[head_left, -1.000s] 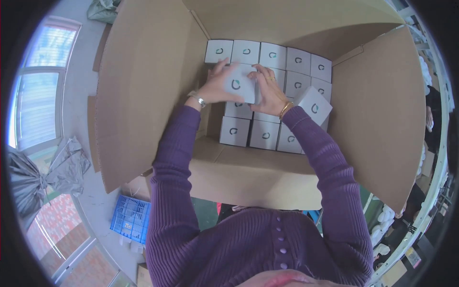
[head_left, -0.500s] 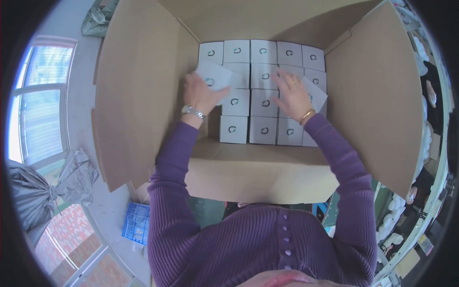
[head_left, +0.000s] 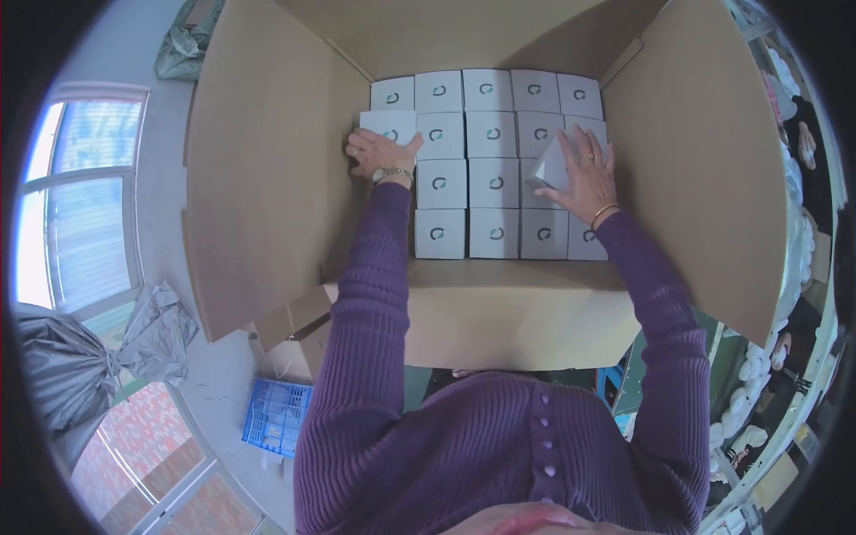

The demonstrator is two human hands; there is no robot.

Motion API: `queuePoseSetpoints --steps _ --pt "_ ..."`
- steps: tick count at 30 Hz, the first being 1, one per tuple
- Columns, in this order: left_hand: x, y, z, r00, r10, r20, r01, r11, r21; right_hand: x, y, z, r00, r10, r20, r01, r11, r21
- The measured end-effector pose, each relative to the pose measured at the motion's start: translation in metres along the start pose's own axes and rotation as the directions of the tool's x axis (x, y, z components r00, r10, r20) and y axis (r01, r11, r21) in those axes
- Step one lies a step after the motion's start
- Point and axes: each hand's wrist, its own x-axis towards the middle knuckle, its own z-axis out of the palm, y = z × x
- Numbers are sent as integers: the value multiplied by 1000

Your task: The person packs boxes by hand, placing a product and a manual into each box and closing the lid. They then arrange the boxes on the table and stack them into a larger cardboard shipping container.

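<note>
A big open cardboard carton holds rows of small white boxes, each with a dark ring logo. My left hand lies flat on a white box at the left end of the second row, against the carton's left wall. My right hand grips a tilted white box at the right side of the third row, with its corner raised above the neighbours. Both arms wear purple knit sleeves.
The carton's flaps stand up on all sides. A blue plastic crate sits on the floor below left, a grey bag lies near the windows, and another person's hand shows at the far right.
My left hand carried a white box to the left and set it flat in the second row. My right hand moved right and took hold of the tilted box.
</note>
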Motion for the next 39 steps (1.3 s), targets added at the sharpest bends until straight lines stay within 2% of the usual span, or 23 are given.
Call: queuePoseSetpoints --steps 3,6,9,11,15,17,21,23,24,27,29,30,32,33,35,36,37,39 --pt "-1 1 7 997 -77 9 77 997 -20 -3 2 5 996 16 83 -18 1000 23" --pt "8 -3 28 995 -86 49 92 987 -132 -3 11 14 996 -13 85 9 999 50" --pt "33 -14 72 998 -6 56 20 968 -249 -2 17 18 995 -19 97 13 997 71" --pt "42 -14 104 998 57 21 -49 956 -288 -2 19 15 989 28 144 -41 995 91" --pt "42 -8 140 996 73 42 -53 931 -361 -3 15 10 970 73 233 -102 988 113" --pt "43 -10 135 984 63 168 -13 958 -286 0 16 17 977 48 209 -79 987 139" --pt "46 -8 106 948 34 316 -3 995 -99 2 22 31 987 28 158 -59 980 191" --pt "48 -4 86 953 95 289 -140 980 140 1 24 30 986 21 167 -60 971 231" --pt "46 0 71 952 118 282 -178 964 199 -1 24 27 985 26 169 -67 968 243" --pt "36 19 21 922 276 271 -326 931 162 -6 23 11 973 31 227 -102 945 310" --pt "31 39 18 753 612 241 -595 790 -150 -10 22 0 961 95 259 -172 941 292" --pt "17 51 9 689 691 217 -654 722 -224 -16 22 -7 956 120 266 -198 937 289" --pt "-33 75 -23 354 923 152 -787 382 -484 -35 21 -23 954 104 283 -182 947 266" --pt "-57 88 -32 258 959 119 -793 280 -541 -49 19 -30 953 104 286 -181 948 260" --pt "-101 112 -36 -14 1000 8 -941 -10 -338 -86 8 -44 978 54 200 -116 943 313" --pt "-117 124 -36 -80 997 -9 -957 -79 -280 -100 4 -47 983 36 179 -94 941 325" --pt "-128 134 -35 -118 992 51 -975 -106 -194 -113 0 -46 980 51 190 -112 939 326" --pt "-144 151 -32 -156 976 152 -987 -148 -63 -136 -8 -40 976 65 206 -131 935 330"
